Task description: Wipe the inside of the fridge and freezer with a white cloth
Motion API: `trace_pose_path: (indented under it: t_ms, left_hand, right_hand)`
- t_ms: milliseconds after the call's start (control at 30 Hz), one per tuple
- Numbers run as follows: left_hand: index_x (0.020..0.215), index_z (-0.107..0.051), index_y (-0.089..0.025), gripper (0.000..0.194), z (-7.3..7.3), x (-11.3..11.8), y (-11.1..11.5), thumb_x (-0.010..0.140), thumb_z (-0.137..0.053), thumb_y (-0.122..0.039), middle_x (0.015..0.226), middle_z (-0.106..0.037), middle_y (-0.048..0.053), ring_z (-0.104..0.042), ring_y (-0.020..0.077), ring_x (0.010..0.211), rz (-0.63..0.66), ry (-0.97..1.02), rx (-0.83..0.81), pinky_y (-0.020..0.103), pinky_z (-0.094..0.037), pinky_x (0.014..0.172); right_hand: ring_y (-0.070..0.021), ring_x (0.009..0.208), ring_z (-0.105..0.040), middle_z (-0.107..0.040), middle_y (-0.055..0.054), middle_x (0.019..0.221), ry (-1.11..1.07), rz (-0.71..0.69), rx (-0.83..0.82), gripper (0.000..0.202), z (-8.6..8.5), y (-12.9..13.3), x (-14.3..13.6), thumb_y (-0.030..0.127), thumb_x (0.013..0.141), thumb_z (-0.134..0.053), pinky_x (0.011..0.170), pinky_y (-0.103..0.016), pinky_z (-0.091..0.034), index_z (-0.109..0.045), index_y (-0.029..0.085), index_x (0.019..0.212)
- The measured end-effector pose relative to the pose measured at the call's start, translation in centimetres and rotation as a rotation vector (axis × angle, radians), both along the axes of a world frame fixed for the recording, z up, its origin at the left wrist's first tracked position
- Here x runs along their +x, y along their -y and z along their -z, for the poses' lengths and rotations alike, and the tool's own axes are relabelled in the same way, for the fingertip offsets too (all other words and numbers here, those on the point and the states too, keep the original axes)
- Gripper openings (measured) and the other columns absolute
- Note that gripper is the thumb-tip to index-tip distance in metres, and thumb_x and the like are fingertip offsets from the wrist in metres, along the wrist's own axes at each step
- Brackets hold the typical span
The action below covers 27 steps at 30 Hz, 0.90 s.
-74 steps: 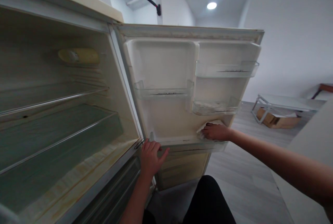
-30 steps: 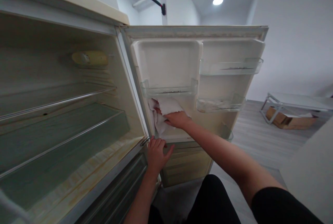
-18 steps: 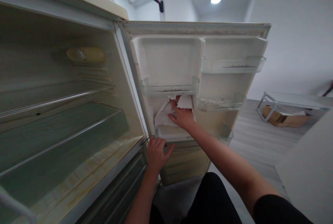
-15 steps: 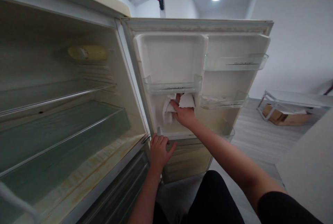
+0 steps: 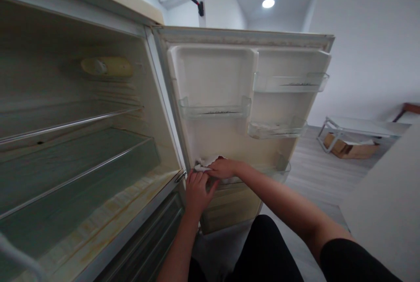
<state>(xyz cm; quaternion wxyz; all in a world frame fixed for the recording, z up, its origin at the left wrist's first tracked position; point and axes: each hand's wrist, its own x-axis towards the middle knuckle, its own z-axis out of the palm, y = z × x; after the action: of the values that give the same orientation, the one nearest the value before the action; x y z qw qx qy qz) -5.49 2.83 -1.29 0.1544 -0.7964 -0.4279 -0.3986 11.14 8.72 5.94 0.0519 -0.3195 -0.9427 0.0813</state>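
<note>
An open fridge door [image 5: 216, 137] with clear plastic door shelves stands in front of me. Low on its inner side, near the hinge, my right hand [image 5: 225, 168] presses a crumpled white cloth or tissue [image 5: 204, 165] with its fingers closed on it. Just below and to the left, my left hand [image 5: 198, 188] rests at the edge of the lowest door shelf [image 5: 236, 180], thumb apart from the fingers. The two hands are very near each other, and the left fingertips are partly hidden against the shelf edge.
The fridge interior on the left has glass shelves [image 5: 75, 120], a yellowish lamp cover [image 5: 113, 67] and brown stains along its lower front edge. At the far right, a cardboard box [image 5: 352, 147] lies under a low white table [image 5: 364, 125]. My knee is below the door.
My right hand has moved down with the white cloth, from beneath the middle door shelf to the lowest shelf beside my left hand. The left hand has stayed about where it was.
</note>
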Motion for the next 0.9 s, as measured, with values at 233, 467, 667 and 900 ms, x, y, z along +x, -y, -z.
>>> trace_pose_path:
  t_ms: [233,467,667,900]
  left_hand:
    - [0.079,-0.057,-0.026,0.023,0.0,0.1,-0.1,0.091,-0.058,-0.045,0.082,-0.066,0.007,-0.063,0.0292,0.089,0.001,-0.003,0.011,0.053,-0.039,0.107]
    - [0.078,-0.059,-0.026,0.019,0.0,-0.1,-0.3,0.089,-0.061,-0.042,0.079,-0.065,0.006,-0.061,0.0281,0.086,0.007,-0.014,0.020,0.052,-0.039,0.107]
    - [0.074,-0.056,-0.026,0.024,0.0,-0.4,-0.3,0.089,-0.061,-0.045,0.073,-0.061,0.004,-0.060,0.0269,0.083,0.025,-0.011,0.015,0.051,-0.039,0.108]
    - [0.074,-0.052,-0.026,0.027,0.1,-1.0,-0.5,0.089,-0.062,-0.047,0.072,-0.060,0.002,-0.060,0.0259,0.079,0.062,-0.009,0.030,0.052,-0.038,0.108]
  right_hand:
    - [-0.0159,0.095,-0.064,-0.072,-0.009,0.107,-0.086,0.008,-0.293,0.023,2.3,-2.4,-1.6,0.013,0.097,-0.044,0.093,-0.028,-0.048,-0.067,0.011,0.095]
    - [-0.0159,0.092,-0.064,-0.073,-0.008,0.105,0.012,-0.010,-0.407,0.027,2.2,-2.1,-0.7,0.008,0.094,-0.042,0.094,-0.029,-0.047,-0.065,0.013,0.081]
    - [-0.0201,0.120,-0.061,-0.065,-0.012,0.130,0.125,0.010,-0.347,0.029,1.2,0.9,5.7,0.010,0.095,-0.044,0.111,-0.038,-0.041,-0.071,0.012,0.104]
    - [-0.0256,0.131,-0.055,-0.057,-0.018,0.140,0.285,0.305,-0.281,0.038,-0.8,6.9,17.0,0.012,0.098,-0.039,0.111,-0.043,-0.041,-0.068,0.009,0.122]
